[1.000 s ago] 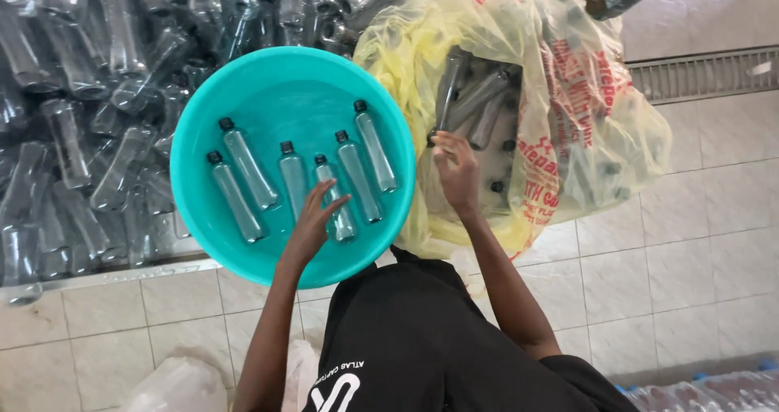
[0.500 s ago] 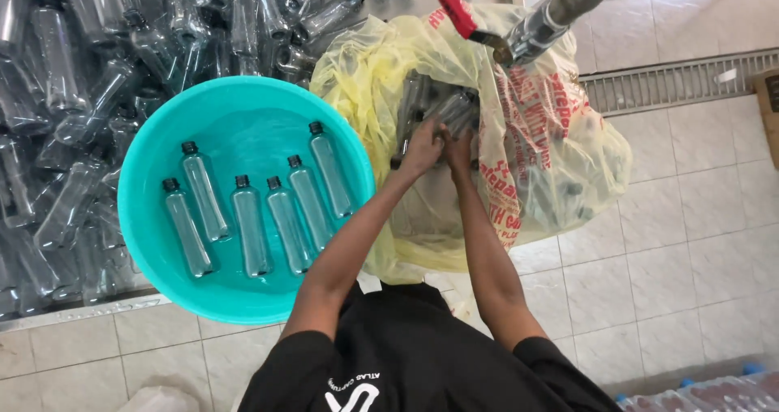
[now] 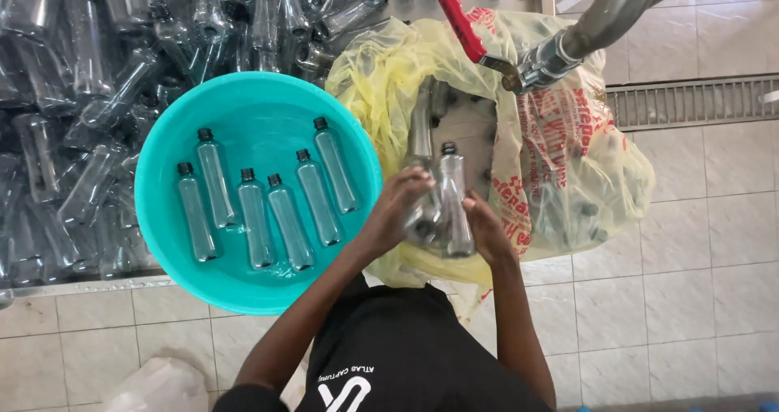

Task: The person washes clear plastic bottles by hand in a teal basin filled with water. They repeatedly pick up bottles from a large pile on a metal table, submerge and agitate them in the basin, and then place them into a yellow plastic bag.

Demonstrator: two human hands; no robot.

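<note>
Head view, looking straight down. Both hands meet over the mouth of a yellow plastic bag (image 3: 560,160) and hold clear capped bottles (image 3: 450,201) between them: the left hand (image 3: 398,209) wraps the bundle from the left, the right hand (image 3: 487,229) closes on it from the lower right, fingers curled about the bottle bodies. At least two bottles are in the grasp; the exact count cannot be told, since they overlap and are see-through. Their long axes run nearly up the picture, dark caps pointing away from the person, bases toward the palms. To the left, just beside the bag and touching its edge, stands a turquoise basin (image 3: 162,241) in which six like bottles (image 3: 268,201) lie side by side, caps away from the person, slightly tilted. The basin lies leftward of the held bundle, so the left hand is the nearer to it. Behind the basin a heap of empty clear bottles (image 3: 105,63) fills the upper left, cut off by the frame edge. A metal pipe with a red-handled valve (image 3: 519,55) crosses above the bag and hides part of it. The bag's contents are dim through the film; a floor drain grate (image 3: 690,99) runs at right.
</note>
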